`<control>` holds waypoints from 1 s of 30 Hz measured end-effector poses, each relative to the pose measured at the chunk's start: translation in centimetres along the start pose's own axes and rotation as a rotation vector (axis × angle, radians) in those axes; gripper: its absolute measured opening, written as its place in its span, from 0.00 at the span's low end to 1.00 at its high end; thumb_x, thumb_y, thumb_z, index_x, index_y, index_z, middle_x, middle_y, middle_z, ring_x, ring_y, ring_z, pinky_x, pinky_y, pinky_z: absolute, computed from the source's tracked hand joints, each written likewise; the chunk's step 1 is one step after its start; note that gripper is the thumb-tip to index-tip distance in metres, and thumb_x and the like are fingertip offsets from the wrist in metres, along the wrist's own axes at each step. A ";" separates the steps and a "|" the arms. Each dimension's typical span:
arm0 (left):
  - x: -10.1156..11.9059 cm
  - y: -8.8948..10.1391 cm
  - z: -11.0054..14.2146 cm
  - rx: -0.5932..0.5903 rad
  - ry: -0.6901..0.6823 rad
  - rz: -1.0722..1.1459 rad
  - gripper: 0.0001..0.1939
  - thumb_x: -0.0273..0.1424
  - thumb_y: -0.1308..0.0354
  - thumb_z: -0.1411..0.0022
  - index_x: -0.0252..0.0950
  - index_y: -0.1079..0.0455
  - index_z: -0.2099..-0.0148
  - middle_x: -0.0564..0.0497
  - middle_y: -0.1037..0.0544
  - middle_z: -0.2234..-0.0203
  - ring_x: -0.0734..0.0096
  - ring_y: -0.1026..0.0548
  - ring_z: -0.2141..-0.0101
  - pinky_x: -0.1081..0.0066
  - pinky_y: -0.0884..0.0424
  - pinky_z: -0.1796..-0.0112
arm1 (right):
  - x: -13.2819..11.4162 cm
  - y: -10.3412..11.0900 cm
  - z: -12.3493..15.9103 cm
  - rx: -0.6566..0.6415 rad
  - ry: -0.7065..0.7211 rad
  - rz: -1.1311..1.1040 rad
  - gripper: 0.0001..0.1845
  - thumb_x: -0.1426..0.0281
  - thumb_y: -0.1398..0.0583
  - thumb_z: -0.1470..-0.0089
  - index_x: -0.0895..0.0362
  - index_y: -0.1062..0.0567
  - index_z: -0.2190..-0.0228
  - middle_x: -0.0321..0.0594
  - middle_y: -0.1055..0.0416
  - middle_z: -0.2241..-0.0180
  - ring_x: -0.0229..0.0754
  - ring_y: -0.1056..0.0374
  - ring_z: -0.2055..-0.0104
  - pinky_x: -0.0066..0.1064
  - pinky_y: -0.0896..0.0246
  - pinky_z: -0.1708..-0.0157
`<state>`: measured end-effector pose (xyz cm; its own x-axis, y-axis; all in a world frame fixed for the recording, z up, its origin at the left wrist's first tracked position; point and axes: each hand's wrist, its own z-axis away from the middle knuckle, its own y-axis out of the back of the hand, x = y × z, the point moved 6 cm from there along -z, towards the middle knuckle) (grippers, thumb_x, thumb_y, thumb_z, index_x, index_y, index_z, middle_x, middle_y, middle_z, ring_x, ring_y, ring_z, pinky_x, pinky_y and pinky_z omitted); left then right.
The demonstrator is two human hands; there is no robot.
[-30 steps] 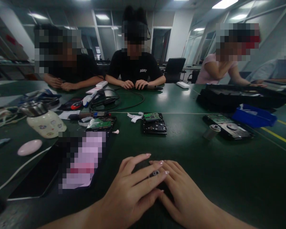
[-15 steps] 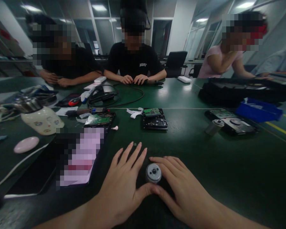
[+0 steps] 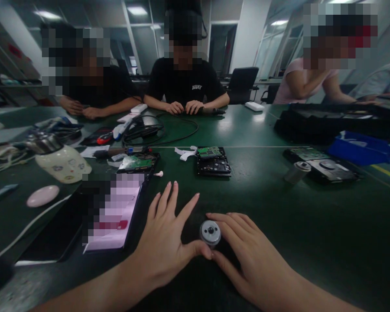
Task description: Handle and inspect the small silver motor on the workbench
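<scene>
A small electric motor (image 3: 210, 233), a silvery cylinder with a round centre and small dark holes on its end face, stands upright on the green table. My right hand (image 3: 247, 245) curves around its right side, fingers behind and thumb in front, touching it. Spread wide on its left, my left hand (image 3: 165, 234) has its fingers stretched forward; its thumb tip lies against or very near the motor's front edge. The motor's lower part is partly hidden by the thumbs. A similar motor (image 3: 297, 172) stands farther off at the right, beside a hard drive (image 3: 331, 167).
Another opened hard drive (image 3: 213, 164) lies ahead. To the left are a lit phone (image 3: 117, 225), a dark tablet-like slab (image 3: 56, 229), a pink oval object (image 3: 43, 196) and a cream flask (image 3: 63, 164). A blue bin (image 3: 362, 147) sits at right. Several people sit opposite.
My left hand's index finger has spread away from the others, and the hand has shifted slightly left. My right hand and the motor stay nearly in place. The view has turned slightly left.
</scene>
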<state>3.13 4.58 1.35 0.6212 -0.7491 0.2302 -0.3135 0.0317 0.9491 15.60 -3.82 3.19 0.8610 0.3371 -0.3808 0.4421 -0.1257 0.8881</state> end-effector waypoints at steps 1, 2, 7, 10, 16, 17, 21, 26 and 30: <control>-0.1 0.0 0.0 0.012 0.000 0.007 0.50 0.66 0.62 0.50 0.42 0.51 0.32 0.31 0.56 0.33 0.37 0.58 0.36 0.36 0.50 0.45 | 0.0 0.0 0.0 -0.004 -0.004 0.003 0.17 0.69 0.42 0.42 0.62 0.31 0.51 0.50 0.31 0.49 0.51 0.36 0.49 0.49 0.42 0.49; -0.2 0.0 -0.1 0.025 0.007 0.010 0.50 0.66 0.63 0.49 0.41 0.50 0.33 0.31 0.55 0.34 0.37 0.57 0.36 0.36 0.49 0.45 | 0.0 0.1 0.0 -0.005 -0.009 0.004 0.17 0.69 0.42 0.42 0.61 0.31 0.51 0.50 0.31 0.49 0.51 0.36 0.49 0.50 0.42 0.49; -1.5 0.0 -0.4 0.081 0.157 -0.090 0.38 0.56 0.66 0.35 0.35 0.43 0.35 0.29 0.44 0.37 0.40 0.51 0.36 0.39 0.45 0.45 | -0.1 0.2 0.0 0.003 -0.017 -0.002 0.17 0.68 0.41 0.42 0.61 0.31 0.52 0.50 0.31 0.49 0.52 0.35 0.49 0.49 0.41 0.49; -1.6 0.0 -0.6 0.092 0.203 -0.176 0.36 0.52 0.62 0.33 0.30 0.40 0.37 0.29 0.41 0.39 0.42 0.47 0.37 0.41 0.46 0.44 | 0.0 0.1 -0.1 -0.002 -0.022 -0.002 0.17 0.68 0.41 0.42 0.62 0.31 0.52 0.50 0.31 0.49 0.52 0.36 0.49 0.49 0.41 0.49; -0.9 0.4 -0.9 0.110 0.174 -0.163 0.34 0.49 0.55 0.34 0.28 0.40 0.38 0.36 0.38 0.39 0.45 0.43 0.38 0.41 0.45 0.44 | 0.0 0.0 0.0 0.002 -0.005 0.004 0.19 0.68 0.42 0.42 0.61 0.32 0.50 0.49 0.32 0.49 0.52 0.36 0.49 0.49 0.41 0.50; -0.9 0.5 -0.9 0.122 0.168 -0.145 0.33 0.49 0.54 0.34 0.28 0.39 0.38 0.37 0.37 0.39 0.45 0.43 0.38 0.40 0.45 0.44 | 0.0 0.0 0.0 0.004 -0.001 0.009 0.19 0.68 0.42 0.42 0.61 0.33 0.50 0.50 0.32 0.49 0.52 0.36 0.49 0.50 0.41 0.50; -0.5 1.3 -0.7 0.244 0.076 0.025 0.21 0.39 0.47 0.33 0.35 0.33 0.43 0.44 0.29 0.44 0.50 0.35 0.42 0.44 0.37 0.47 | 0.1 0.0 0.0 0.013 -0.003 0.019 0.18 0.68 0.42 0.42 0.61 0.32 0.50 0.50 0.31 0.49 0.52 0.35 0.50 0.50 0.39 0.51; 0.7 3.3 0.3 0.507 -0.169 0.322 0.09 0.24 0.44 0.36 0.37 0.24 0.56 0.48 0.18 0.59 0.62 0.21 0.59 0.59 0.25 0.58 | 0.1 0.1 -0.1 0.024 -0.007 0.012 0.17 0.68 0.41 0.43 0.60 0.31 0.52 0.50 0.30 0.50 0.51 0.34 0.50 0.48 0.39 0.51; 2.0 4.5 1.2 0.590 -0.340 0.419 0.10 0.20 0.43 0.37 0.37 0.25 0.58 0.51 0.17 0.65 0.68 0.22 0.62 0.66 0.25 0.60 | 0.0 0.2 -0.1 0.027 -0.002 0.001 0.15 0.69 0.42 0.43 0.59 0.30 0.53 0.50 0.30 0.50 0.51 0.34 0.50 0.48 0.38 0.51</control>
<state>2.13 2.40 5.85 0.1440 -0.9161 0.3743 -0.8597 0.0715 0.5058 15.67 -3.81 3.39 0.8617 0.3352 -0.3809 0.4482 -0.1511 0.8811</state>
